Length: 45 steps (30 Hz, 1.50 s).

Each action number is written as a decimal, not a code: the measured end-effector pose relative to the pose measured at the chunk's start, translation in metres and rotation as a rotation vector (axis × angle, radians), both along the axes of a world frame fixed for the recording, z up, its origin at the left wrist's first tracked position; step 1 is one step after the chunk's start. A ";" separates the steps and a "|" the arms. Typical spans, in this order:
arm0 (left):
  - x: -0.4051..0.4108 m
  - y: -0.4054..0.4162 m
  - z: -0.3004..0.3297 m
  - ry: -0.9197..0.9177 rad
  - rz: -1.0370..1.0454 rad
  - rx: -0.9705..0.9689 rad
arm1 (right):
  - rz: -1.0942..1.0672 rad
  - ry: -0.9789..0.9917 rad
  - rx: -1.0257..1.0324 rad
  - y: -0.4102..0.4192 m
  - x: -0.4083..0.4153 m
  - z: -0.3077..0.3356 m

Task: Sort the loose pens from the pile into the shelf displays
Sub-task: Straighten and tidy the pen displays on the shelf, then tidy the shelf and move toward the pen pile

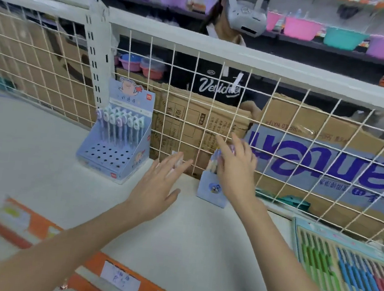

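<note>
A white shop shelf [37, 174] backed by wire mesh. The right hand [236, 172], fingers spread, reaches over a small blue card box of pens [212, 191]; whether it grips one is unclear. The left hand [159, 185] hovers open beside it. A tiered blue pen display [118, 146] stands left. Seemingly pens are being slotted; next, seat them upright.

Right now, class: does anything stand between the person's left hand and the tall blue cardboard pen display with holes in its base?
Nothing visible does. The left hand hovers open to the right of the blue cardboard pen display, with only bare white shelf between them.
</note>
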<state>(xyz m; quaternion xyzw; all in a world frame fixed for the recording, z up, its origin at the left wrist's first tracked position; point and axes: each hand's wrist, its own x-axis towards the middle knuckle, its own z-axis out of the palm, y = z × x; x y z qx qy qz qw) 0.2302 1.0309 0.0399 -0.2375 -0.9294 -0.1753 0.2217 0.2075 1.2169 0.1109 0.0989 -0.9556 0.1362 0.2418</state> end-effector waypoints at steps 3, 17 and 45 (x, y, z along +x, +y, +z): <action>0.023 -0.032 -0.004 -0.085 0.146 -0.031 | 0.200 0.034 -0.041 -0.045 0.017 -0.017; 0.082 -0.262 -0.016 -0.134 0.596 -0.250 | 0.408 -0.205 0.196 -0.261 0.051 -0.058; 0.055 -0.655 -0.044 -0.303 0.864 0.101 | 0.663 -0.446 0.213 -0.687 -0.064 -0.093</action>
